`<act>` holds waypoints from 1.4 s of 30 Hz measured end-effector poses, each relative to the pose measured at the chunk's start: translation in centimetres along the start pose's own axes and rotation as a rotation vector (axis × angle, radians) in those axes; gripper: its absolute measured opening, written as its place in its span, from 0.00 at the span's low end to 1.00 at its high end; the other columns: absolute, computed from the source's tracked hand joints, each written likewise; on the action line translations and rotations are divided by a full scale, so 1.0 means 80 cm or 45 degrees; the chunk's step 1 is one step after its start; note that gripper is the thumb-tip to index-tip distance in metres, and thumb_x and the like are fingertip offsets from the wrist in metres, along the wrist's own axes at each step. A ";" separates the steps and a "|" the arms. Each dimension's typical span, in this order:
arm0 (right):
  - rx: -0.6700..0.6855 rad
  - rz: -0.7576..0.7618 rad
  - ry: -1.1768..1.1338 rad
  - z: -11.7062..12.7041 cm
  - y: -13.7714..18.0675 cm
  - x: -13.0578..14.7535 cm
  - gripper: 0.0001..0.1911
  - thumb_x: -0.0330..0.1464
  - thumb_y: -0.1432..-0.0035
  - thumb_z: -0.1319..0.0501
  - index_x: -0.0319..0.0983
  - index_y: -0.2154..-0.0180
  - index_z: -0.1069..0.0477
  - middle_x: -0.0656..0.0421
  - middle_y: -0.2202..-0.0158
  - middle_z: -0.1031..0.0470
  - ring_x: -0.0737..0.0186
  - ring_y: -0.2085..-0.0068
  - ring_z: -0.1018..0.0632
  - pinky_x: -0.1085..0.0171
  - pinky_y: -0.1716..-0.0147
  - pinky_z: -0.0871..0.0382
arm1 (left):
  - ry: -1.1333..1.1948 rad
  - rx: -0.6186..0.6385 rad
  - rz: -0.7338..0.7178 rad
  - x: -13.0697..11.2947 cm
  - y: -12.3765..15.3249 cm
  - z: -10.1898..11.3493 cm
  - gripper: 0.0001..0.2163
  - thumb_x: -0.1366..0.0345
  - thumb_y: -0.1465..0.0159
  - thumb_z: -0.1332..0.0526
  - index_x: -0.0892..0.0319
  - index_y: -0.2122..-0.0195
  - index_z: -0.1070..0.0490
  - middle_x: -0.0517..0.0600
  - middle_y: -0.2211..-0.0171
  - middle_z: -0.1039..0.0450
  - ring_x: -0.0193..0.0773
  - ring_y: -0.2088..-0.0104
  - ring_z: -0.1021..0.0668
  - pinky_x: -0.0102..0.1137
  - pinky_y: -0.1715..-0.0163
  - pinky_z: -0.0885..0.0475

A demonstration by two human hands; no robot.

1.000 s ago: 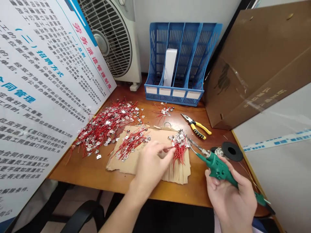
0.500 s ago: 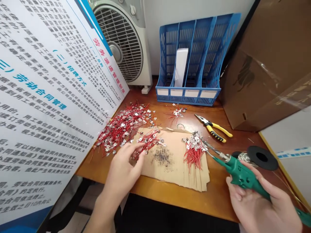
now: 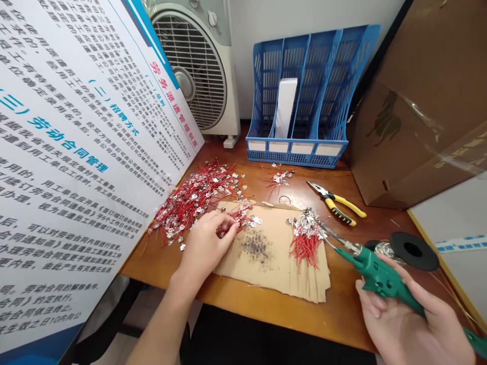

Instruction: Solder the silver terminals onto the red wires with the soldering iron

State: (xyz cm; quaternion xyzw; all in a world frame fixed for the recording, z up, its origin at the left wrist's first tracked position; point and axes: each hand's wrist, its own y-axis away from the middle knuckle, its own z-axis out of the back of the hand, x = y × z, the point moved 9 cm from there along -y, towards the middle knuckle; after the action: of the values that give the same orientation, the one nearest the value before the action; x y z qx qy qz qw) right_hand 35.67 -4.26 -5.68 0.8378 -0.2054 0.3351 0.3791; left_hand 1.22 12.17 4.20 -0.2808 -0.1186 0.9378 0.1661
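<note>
My left hand (image 3: 209, 241) is closed in a pinch over the left part of the cardboard (image 3: 228, 263). Its fingertips are on a red wire with a metal tab, in a small heap of such wires (image 3: 243, 209). The fingers partly hide what they pinch. In my right hand (image 3: 414, 314) is a green soldering gun (image 3: 384, 274), pointing left. Its metal tip is beside a bundle of red wires with metal tabs (image 3: 306, 238) on the cardboard's right part. Dark specks (image 3: 256, 247) mark the cardboard between the two heaps.
A large pile of tabbed red wires (image 3: 198, 195) lies left, a few more (image 3: 279, 177) behind. Yellow-black pliers (image 3: 337, 203) and a solder spool (image 3: 413, 251) are on the right. Behind stand a fan (image 3: 198, 71), a blue file rack (image 3: 297, 147) and a carton (image 3: 422, 111). A printed board (image 3: 76, 152) borders the left.
My left hand has shifted slightly right and its thumb and fingers have closed together on the small heap. My right hand and the soldering gun have barely moved.
</note>
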 end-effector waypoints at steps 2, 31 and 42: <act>0.005 -0.004 0.000 -0.002 0.000 0.000 0.16 0.40 0.51 0.22 0.44 0.59 0.12 0.53 0.50 0.16 0.62 0.66 0.28 0.70 0.81 0.29 | 0.052 0.001 0.006 -0.004 0.001 0.008 0.08 0.61 0.25 0.33 0.55 0.61 0.17 0.49 0.64 0.20 0.42 0.65 0.21 0.35 0.61 0.26; -0.002 0.039 0.071 -0.002 0.003 0.006 0.26 0.44 0.60 0.16 0.42 0.58 0.09 0.53 0.56 0.15 0.65 0.69 0.28 0.70 0.79 0.27 | 0.214 -0.252 -0.095 -0.037 0.039 0.028 0.05 0.67 0.24 0.34 0.54 0.59 0.17 0.48 0.64 0.19 0.37 0.67 0.20 0.31 0.65 0.24; 0.126 0.124 0.185 -0.013 0.004 0.013 0.24 0.45 0.59 0.16 0.42 0.59 0.08 0.52 0.64 0.15 0.64 0.73 0.26 0.68 0.81 0.29 | 0.137 0.206 -0.095 -0.054 0.071 -0.019 0.07 0.67 0.24 0.36 0.53 0.60 0.20 0.49 0.63 0.17 0.43 0.63 0.15 0.32 0.64 0.23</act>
State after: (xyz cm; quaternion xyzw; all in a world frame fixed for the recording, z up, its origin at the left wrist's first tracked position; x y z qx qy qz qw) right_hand 35.73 -3.76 -4.28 0.8179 -0.2011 0.4228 0.3345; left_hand 4.09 5.48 3.30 -0.3117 -0.0438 0.9211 0.2290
